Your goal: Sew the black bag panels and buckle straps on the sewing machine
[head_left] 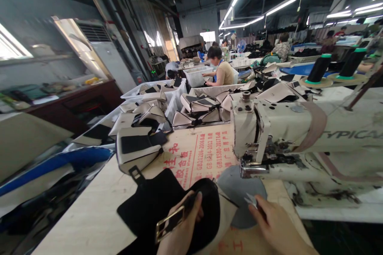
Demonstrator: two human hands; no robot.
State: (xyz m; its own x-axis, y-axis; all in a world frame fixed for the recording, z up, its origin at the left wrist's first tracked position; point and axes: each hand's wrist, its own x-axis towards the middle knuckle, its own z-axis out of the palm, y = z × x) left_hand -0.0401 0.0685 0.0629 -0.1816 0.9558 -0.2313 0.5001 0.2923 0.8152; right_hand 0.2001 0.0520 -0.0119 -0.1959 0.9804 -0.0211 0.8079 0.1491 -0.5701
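Observation:
My left hand (182, 227) is closed on a black fabric piece (155, 203) with a gold rectangular buckle (169, 223), at the bottom centre of the view. My right hand (272, 223) pinches a small silvery tool, perhaps thread snips (250, 201), just right of the fabric. Both hands sit in front of a cream sewing machine (287, 135), whose head hangs over a grey round piece (239, 191).
A stack of beige-and-black cut pieces (137, 147) lies on the wooden worktable (89, 215). White bins (176, 95) full of similar pieces stand behind. Black thread cones (318, 67) rise at the right. A seated person (220, 71) works farther back.

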